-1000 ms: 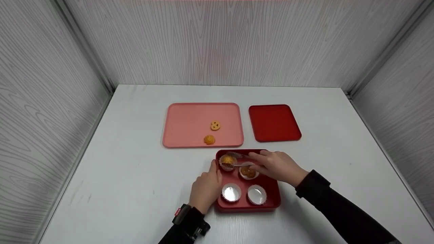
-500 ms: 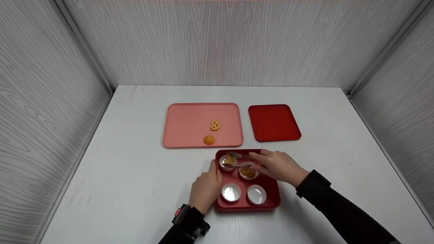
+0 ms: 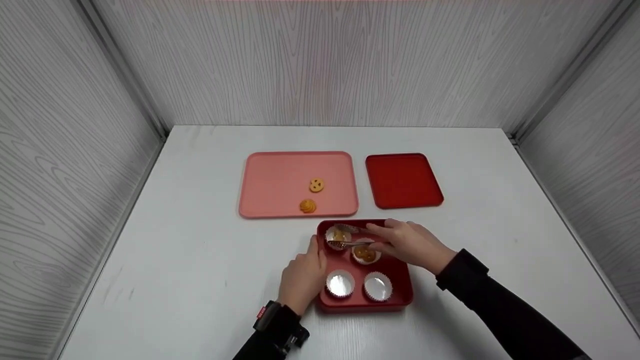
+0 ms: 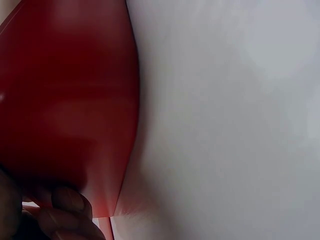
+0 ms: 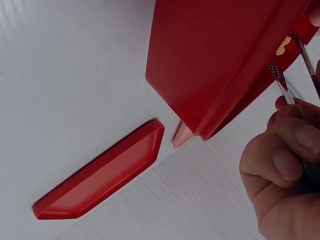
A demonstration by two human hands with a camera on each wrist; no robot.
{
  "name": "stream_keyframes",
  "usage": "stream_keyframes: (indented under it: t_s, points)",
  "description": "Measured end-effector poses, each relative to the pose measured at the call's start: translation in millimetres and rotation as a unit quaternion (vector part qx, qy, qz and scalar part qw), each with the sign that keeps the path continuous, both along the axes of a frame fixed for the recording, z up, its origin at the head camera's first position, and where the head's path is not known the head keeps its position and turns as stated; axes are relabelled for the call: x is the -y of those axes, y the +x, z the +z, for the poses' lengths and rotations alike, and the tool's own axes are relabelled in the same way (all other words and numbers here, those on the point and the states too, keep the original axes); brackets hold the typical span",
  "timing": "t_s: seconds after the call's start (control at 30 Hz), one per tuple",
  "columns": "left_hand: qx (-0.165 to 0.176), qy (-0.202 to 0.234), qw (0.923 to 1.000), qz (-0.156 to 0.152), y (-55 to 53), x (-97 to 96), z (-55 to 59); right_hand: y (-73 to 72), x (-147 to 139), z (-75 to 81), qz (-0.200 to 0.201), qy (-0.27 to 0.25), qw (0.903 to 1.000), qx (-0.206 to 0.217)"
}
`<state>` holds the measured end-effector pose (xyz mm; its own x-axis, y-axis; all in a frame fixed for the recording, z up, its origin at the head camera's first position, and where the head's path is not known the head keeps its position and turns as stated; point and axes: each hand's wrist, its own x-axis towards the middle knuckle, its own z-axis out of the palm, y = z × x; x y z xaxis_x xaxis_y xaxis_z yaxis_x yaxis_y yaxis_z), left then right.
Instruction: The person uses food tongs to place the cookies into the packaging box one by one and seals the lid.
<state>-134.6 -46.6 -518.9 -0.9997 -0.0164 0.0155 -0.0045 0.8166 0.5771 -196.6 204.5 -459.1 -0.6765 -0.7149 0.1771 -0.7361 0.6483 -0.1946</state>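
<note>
My left hand [image 3: 302, 277] holds the left wall of a red box [image 3: 352, 307], its fingers [image 4: 70, 200] against the outside. My right hand [image 3: 412, 245] grips metal tongs [image 3: 356, 243] from the right, their tips over the back-left paper cup [image 3: 330, 234]. Between the tips a yellow cookie [image 3: 340, 235] shows, partly hidden by the tongs. Beside it, a second cup holds a brown cookie [image 3: 365, 254]. Two front cups [image 3: 340, 284] show shiny bottoms. In the right wrist view the tongs' tips [image 5: 276, 70] reach past the box's rim.
Behind the box lies a pink tray [image 3: 275, 185] with a round cookie with dark spots [image 3: 316, 185] and a swirled cookie [image 3: 308, 205]. A red square tray [image 3: 405, 180] lies to its right. Grey wood-grain panels [image 3: 320, 65] bound the white table.
Less of the yellow cookie shows in the back-left cup than a second ago, and that cup has shifted slightly right. Both hands stay almost in place.
</note>
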Motion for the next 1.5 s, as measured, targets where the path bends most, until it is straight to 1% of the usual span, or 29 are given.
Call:
stream_keyframes:
  t_s: [0.1, 0.23, 0.37, 0.43, 0.53, 0.63, 0.83, 0.9, 1.0, 1.07, 1.13, 1.2, 1.33, 1.4, 1.5]
  points:
    - [0.002, 0.003, 1.0, -0.001, 0.2, -0.1, 1.0, 0.5, 1.2, -0.3, 0.006, 0.009, 0.9997, -0.021]
    - [0.001, 0.006, 1.0, -0.001, 0.9, 0.1, 1.6, 1.0, 1.4, -1.5, 0.015, 0.013, 0.998, -0.06]
    - [-0.001, 0.003, 1.0, -0.001, 1.3, 0.4, 0.8, 1.2, 0.0, -3.0, 0.023, 0.005, 0.9953, -0.094]
    - [-0.003, 0.002, 1.0, -0.002, 1.4, 0.4, 0.5, 0.9, -0.7, -3.7, 0.026, -0.005, 0.9945, -0.102]
    - [-0.008, -0.002, 1.0, -0.002, 1.3, 0.4, 0.0, 0.3, -1.4, -3.9, 0.029, -0.021, 0.9945, -0.099]
    - [-0.01, -0.005, 0.9999, 0.0, 1.1, 0.6, -0.2, -1.0, -1.6, -3.0, 0.029, -0.033, 0.9956, -0.083]
    - [-0.011, -0.007, 0.9999, -0.002, 1.2, 0.8, -0.4, -1.6, -1.0, -0.1, 0.025, -0.027, 0.9972, -0.066]
    - [-0.011, -0.006, 0.9999, -0.002, 1.1, 0.9, -0.4, -1.3, -0.6, -0.4, 0.021, -0.023, 0.9969, -0.072]
    - [-0.013, -0.005, 0.9999, -0.003, 0.9, 1.1, -0.1, -0.6, 0.1, -2.0, 0.017, -0.018, 0.9952, -0.094]
    - [-0.013, -0.006, 0.9999, -0.003, 0.9, 1.1, 0.2, -0.9, 0.9, -4.1, 0.019, -0.017, 0.9933, -0.112]
    - [-0.012, -0.007, 0.9999, -0.003, 0.7, 1.2, 0.1, -1.4, 1.3, -6.0, 0.023, -0.018, 0.9923, -0.12]
    - [-0.009, -0.006, 0.9999, -0.003, 0.6, 1.2, 0.6, -2.0, 1.6, -7.2, 0.025, -0.024, 0.9931, -0.112]
    - [-0.005, -0.007, 1.0, -0.003, 0.9, 0.7, 1.7, -0.9, 0.9, -5.6, 0.025, -0.03, 0.9969, -0.069]
    - [-0.009, -0.009, 0.9999, -0.004, 1.3, 0.5, 1.9, 0.0, 0.5, -3.9, 0.024, -0.025, 0.9978, -0.056]
    - [-0.015, -0.01, 0.9998, -0.004, 2.0, 0.1, 1.2, 0.3, 0.4, -2.7, 0.03, -0.016, 0.9969, -0.071]
